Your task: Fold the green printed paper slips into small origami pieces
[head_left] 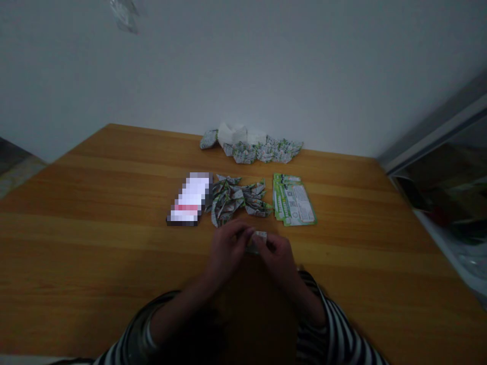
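Observation:
Between my two hands is a small piece of folded printed paper point(261, 235), mostly covered by my fingers. My left hand point(229, 249) pinches its left side with thumb and fingers. On its right side, my right hand point(279, 257) is closed, the thumb pressed on the paper. Just beyond my hands lies a pile of folded paper pieces point(236, 197) with green and grey print. Right of that pile is an overlapping stack of green and white printed sheets point(297, 203). A phone point(190, 198) with a lit, blurred-out screen lies to the left of the pile.
Against the wall, at the back of the wooden table point(95, 203), stands a row of folded paper shapes point(262, 149), some plain white. A shelf point(452, 243) with dark items is beside the table's right edge. A clear plastic piece point(125, 14) is on the wall.

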A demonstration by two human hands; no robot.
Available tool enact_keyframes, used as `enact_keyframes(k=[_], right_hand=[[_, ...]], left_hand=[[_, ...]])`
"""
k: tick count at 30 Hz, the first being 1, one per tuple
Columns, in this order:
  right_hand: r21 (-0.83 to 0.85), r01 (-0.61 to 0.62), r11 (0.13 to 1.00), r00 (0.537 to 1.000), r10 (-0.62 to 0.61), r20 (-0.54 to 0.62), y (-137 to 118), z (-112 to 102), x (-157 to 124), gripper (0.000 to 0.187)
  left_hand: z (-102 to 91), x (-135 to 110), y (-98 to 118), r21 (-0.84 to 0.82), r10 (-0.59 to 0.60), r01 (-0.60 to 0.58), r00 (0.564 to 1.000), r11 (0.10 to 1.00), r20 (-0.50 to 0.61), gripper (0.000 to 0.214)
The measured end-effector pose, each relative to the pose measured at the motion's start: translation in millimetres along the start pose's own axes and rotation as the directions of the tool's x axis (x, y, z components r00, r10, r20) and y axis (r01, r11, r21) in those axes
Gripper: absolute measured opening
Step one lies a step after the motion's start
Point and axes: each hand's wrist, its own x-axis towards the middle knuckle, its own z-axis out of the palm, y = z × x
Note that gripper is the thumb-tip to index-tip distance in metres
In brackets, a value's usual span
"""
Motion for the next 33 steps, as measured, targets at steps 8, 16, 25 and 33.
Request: enact_keyframes(k=[8,16,25,33], right_hand=[[-0.056,0.023,0.998,0.914,-0.043,-0.404,-2,11,-11,0.018],[-0.363,0.383,0.849,0.768,-0.511,-0.385,18,-14,-1,0.009],[-0.633,0.61,0.476,0.676,-0.73,0.103,7,-19,7,0.03],[-0.216,0.371,0.903,0.926,-0.378,0.01,13,-33,16,0.045]], left_hand=[[14.1,0,2,-0.48,-0.37,0.38,0.921,0.791,0.121,0.023],[9.9,4,-1,-0.175,-0.197,0.19,0.98,0.966,-0.021,0.038],[12.1,5,-19,-0.229,-0.141,0.173,0.979,0.958,0.146,0.031],[2.8,10,-10,-0.34,-0.209,0.284,0.948,0.897,0.239,0.023]])
